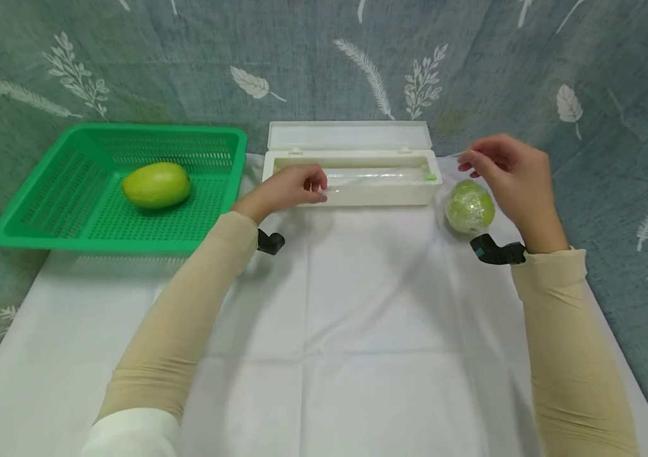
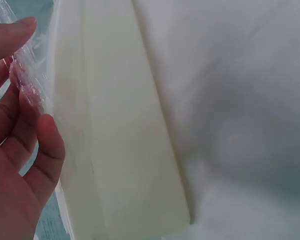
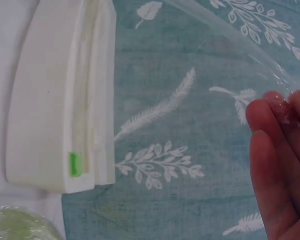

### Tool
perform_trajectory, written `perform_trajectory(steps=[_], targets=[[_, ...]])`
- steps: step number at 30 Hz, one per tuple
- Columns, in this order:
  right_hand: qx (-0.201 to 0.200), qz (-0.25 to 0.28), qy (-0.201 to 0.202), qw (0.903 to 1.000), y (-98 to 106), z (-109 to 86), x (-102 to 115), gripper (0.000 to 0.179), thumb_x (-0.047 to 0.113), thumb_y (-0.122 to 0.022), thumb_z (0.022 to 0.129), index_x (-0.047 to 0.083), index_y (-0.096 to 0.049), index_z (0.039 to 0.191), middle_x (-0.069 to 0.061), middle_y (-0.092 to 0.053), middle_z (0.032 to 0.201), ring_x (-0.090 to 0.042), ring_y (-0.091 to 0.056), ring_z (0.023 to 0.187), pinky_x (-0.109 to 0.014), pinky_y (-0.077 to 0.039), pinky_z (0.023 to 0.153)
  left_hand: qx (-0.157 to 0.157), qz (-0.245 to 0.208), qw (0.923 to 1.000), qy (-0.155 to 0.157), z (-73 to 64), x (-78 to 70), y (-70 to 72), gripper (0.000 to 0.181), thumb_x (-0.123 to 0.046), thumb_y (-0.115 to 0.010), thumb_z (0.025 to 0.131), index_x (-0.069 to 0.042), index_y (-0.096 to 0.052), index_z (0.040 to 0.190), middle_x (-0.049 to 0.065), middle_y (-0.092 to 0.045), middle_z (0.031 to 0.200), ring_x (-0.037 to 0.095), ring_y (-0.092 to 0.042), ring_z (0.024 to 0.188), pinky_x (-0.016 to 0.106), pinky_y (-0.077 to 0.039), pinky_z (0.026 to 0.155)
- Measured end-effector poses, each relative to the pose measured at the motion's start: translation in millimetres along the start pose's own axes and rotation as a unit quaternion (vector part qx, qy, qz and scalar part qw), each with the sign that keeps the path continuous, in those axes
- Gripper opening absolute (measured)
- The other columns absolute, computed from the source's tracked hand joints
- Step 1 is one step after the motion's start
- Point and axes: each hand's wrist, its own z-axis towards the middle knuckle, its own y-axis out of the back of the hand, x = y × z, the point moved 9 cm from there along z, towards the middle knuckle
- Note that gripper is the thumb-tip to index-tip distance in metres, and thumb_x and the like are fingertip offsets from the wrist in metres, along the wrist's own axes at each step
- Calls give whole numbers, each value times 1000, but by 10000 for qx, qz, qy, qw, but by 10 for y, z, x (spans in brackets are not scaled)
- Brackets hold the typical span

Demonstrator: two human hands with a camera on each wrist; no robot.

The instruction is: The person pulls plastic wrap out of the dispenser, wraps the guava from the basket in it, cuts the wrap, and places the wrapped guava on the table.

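Observation:
A long white cling film dispenser box (image 1: 381, 195) lies at the back of the table with its lid (image 1: 349, 134) raised and a film roll (image 1: 372, 172) inside. My left hand (image 1: 295, 184), over the box's left end, pinches clear cling film (image 2: 38, 70) between thumb and fingers. Right of the box, my raised right hand (image 1: 509, 174) pinches another part of the film (image 3: 250, 45), which stretches back toward the left. Just below the right hand sits a round green fruit (image 1: 470, 206) wrapped in shiny film. A green slider (image 3: 75, 164) shows at the box's right end.
At the back left stands a green plastic basket (image 1: 12, 236) holding a yellow-green mango (image 1: 156, 185). A white cloth (image 1: 358, 381) covers the table. Leaf-patterned blue-green fabric (image 1: 312, 51) hangs behind it. Each wrist carries a small black camera.

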Motion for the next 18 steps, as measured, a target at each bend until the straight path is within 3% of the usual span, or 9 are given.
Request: perform_trajectory(steps=[4, 6, 12, 18], targets=[[185, 116, 67, 9997, -20, -150, -46, 16, 22, -60, 85, 10, -66, 94, -3, -65, 85, -13, -60, 77, -18, -45, 68, -126, 186, 9997, 24, -73, -2, 1, 15, -26, -63, 82, -17, -51, 83, 4, -48, 72, 15, -45, 67, 28, -36, 61], [186, 183, 133, 9996, -15, -196, -48, 15, 19, -61, 85, 8, -66, 94, -3, -65, 84, -12, -60, 76, -17, -45, 68, -352, 266, 9990, -36, -112, -22, 37, 16, -28, -62, 83, -18, -50, 81, 3, -48, 71, 15, -44, 65, 28, -36, 59], [-6, 539, 183, 9984, 45, -223, -19, 15, 14, -60, 85, 4, -65, 96, -6, -64, 86, -12, -60, 76, -19, -46, 67, -987, 367, 9939, -334, -188, -117, 174, 17, -28, -63, 83, -18, -49, 81, -3, -52, 83, 14, -46, 82, 29, -38, 69], [-60, 586, 87, 9982, 56, -265, 12, 15, 14, -61, 84, 5, -65, 96, -7, -64, 85, -16, -60, 76, -19, -46, 67, -931, 484, 9935, -429, -170, -145, 166, 23, -26, -60, 86, -12, -54, 104, 3, -52, 104, 19, -45, 99, 31, -36, 85]])
